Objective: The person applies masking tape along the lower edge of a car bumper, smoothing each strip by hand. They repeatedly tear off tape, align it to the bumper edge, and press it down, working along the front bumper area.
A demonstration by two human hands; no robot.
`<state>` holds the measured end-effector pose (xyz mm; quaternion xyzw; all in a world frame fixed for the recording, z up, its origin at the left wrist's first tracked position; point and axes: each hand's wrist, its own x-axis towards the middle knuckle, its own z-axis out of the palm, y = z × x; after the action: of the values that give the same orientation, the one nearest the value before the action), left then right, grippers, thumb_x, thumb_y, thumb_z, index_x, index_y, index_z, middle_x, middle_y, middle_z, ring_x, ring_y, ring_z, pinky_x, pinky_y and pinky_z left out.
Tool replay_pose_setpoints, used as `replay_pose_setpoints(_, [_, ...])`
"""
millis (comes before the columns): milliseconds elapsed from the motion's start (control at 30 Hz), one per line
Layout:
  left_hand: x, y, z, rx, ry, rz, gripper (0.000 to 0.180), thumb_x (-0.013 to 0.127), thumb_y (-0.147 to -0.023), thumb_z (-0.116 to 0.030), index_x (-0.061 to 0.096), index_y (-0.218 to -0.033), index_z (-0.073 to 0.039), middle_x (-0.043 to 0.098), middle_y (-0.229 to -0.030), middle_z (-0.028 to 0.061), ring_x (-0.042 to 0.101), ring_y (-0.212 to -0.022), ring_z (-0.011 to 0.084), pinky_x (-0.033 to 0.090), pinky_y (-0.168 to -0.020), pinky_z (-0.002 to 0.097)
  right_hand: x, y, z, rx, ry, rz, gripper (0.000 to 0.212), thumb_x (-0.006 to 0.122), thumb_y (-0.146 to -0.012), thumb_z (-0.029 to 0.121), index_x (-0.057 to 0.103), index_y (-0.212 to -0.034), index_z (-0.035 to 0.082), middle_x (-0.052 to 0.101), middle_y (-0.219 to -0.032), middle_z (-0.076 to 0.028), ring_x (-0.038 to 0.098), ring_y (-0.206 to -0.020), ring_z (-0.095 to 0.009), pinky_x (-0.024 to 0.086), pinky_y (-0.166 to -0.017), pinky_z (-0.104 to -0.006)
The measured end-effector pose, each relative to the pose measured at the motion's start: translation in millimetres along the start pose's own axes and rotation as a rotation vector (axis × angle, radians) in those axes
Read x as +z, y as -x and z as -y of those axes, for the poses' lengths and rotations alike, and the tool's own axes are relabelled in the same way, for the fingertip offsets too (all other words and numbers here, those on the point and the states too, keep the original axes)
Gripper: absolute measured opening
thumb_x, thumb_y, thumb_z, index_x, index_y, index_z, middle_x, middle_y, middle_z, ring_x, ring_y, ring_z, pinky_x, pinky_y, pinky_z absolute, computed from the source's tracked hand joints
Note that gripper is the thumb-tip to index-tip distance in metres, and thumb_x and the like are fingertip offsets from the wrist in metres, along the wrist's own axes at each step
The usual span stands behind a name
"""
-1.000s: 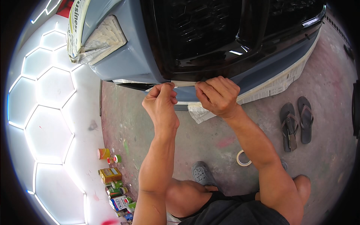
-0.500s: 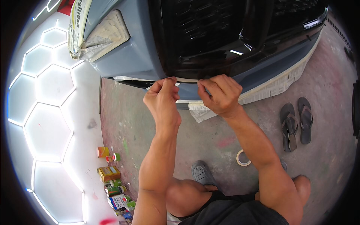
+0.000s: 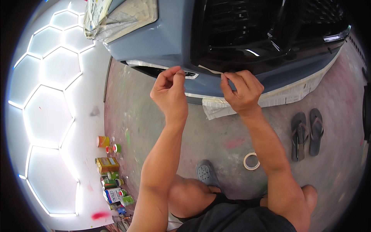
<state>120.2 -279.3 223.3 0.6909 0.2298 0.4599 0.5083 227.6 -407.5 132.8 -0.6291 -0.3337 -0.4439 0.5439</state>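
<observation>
A grey car bumper (image 3: 162, 42) curves around a glossy black grille (image 3: 228, 42). A short pale strip of masking tape (image 3: 209, 70) lies along the grille's lower edge. My right hand (image 3: 244, 91) is closed in a pinch on the strip's right end, close to the bumper. To the left of the strip, my left hand (image 3: 169, 92) is held with thumb and fingers pressed together, in front of a slot in the bumper edged with tape. Whether anything sits in that pinch cannot be made out.
Newspaper masking (image 3: 270, 100) hangs along the bumper's lower edge, and more paper (image 3: 129, 17) covers the headlight area. A tape roll (image 3: 252, 161) and sandals (image 3: 299, 135) are on the floor. Paint cans (image 3: 108, 165) line the wall at left.
Both hands were side by side at the strip; now my left hand is apart from it. The view has shifted, and the bumper appears further right and higher.
</observation>
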Motion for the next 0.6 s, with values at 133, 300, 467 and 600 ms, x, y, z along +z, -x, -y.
replay_pose_setpoints(133, [-6.3,-6.7,9.9,0.412,-0.180,0.114,0.022,0.080,-0.088,0.003,0.080,-0.109,-0.001,0.063,-0.075,-0.0026,0.056,-0.067,0.0045,0.042,-0.059,0.0227,-0.2,0.6,2.5,0.013,0.001,0.023,0.014,0.085,-0.076,0.000,0.078,-0.087,0.004,0.071,-0.079,-0.005,0.069,-0.066,-0.023,0.054,-0.059,-0.0325])
replay_pose_setpoints(300, [1.7,-2.8,0.7,0.306,-0.226,0.134,0.010,0.082,-0.090,-0.005,0.079,-0.097,0.001,0.064,-0.072,-0.0012,0.055,-0.062,0.0060,0.041,-0.058,0.0242,-4.8,0.7,4.2,0.004,0.023,0.070,0.017,0.086,-0.076,0.000,0.078,-0.089,0.006,0.072,-0.082,-0.004,0.070,-0.070,-0.022,0.054,-0.063,-0.0331])
replay_pose_setpoints(467, [16.4,1.9,-22.6,-0.175,-0.233,0.213,0.031,0.080,-0.096,-0.024,0.078,-0.083,0.005,0.064,-0.063,0.0028,0.055,-0.054,0.0076,0.041,-0.054,0.0236,-3.1,0.2,3.3,-0.005,0.017,0.051,0.020,0.087,-0.074,0.000,0.079,-0.091,0.007,0.072,-0.084,-0.003,0.069,-0.070,-0.022,0.053,-0.062,-0.0328])
replay_pose_setpoints(600, [26.9,2.4,-30.4,-0.271,-0.158,0.180,0.027,0.077,-0.094,-0.019,0.077,-0.084,0.006,0.067,-0.065,0.0060,0.056,-0.053,0.0105,0.043,-0.054,0.0261,-0.2,1.5,0.3,-0.035,0.004,0.030,0.018,0.086,-0.074,0.002,0.079,-0.090,0.009,0.067,-0.081,0.000,0.065,-0.066,-0.019,0.047,-0.058,-0.0321])
